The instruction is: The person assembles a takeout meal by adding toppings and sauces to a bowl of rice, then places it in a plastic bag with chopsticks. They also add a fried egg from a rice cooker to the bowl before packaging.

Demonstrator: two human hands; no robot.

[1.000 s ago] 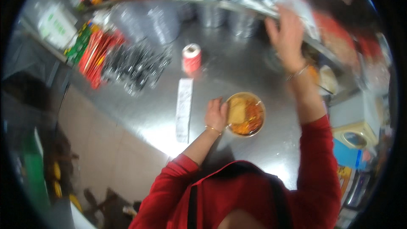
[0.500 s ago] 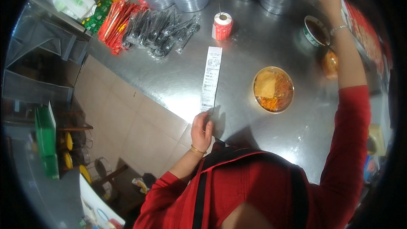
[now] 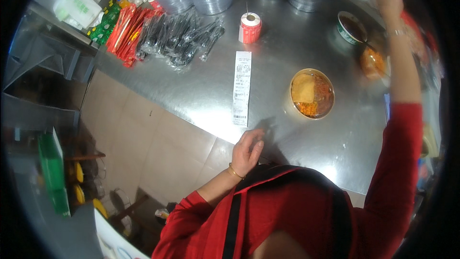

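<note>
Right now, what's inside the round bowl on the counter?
Round bowl: flat tan slab on the left, bright orange pieces below it in the picture, reddish-brown food to the right. Whatever lies beneath that top layer is covered.

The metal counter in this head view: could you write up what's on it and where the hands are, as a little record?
counter: shiny metal
left hand: loosely curled, nothing visible in it, near the counter's front edge
right hand: at the upper right; grip unclear
food bowl: round, flat yellow piece on top
receipt: long, white, left of food bowl
paper roll: red and white, beyond receipt
wrapped black items: piled, far left
red packets: beside them
</note>
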